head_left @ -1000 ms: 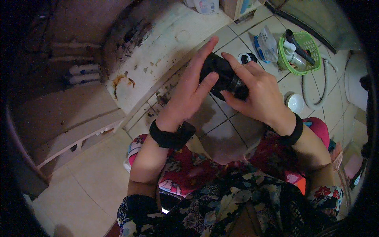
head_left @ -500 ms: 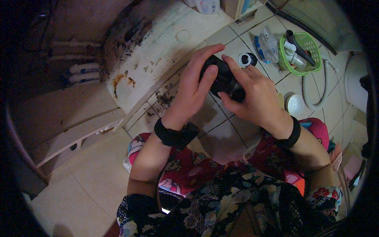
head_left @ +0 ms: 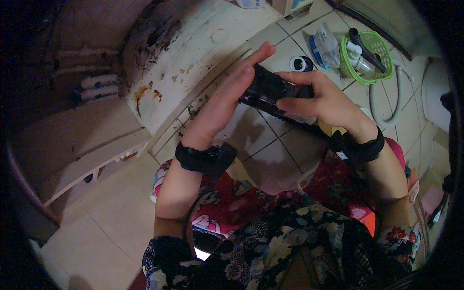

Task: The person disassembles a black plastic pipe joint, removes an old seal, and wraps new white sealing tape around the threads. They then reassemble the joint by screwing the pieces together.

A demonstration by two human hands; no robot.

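Note:
My right hand (head_left: 321, 99) is wrapped around a long black device (head_left: 270, 89) with a bulky, blocky end and a slimmer part running back under my wrist. Its exact kind I cannot make out in the dim light. Against the far-left end of it lies my left hand (head_left: 224, 99), fingers straight and pointing away from me, the palm side touching the device. Dark bands circle both wrists. On the tiles beyond the device sit a white ring (head_left: 297, 64) and a small black round part (head_left: 308, 63) beside it.
A green basket (head_left: 345, 65) holding a black tube and white bottles stands far right, beside a clear-and-blue package (head_left: 326, 46). A grey hose (head_left: 397, 104) curls near it. At left, a stained cabinet board (head_left: 188, 63) stands over scattered dirt, with pipes (head_left: 99, 87) further inside.
The black device has turned, showing more of its length toward my right wrist. My left fingers have straightened from a curled grip into a flat press. My right hand has shifted its hold slightly.

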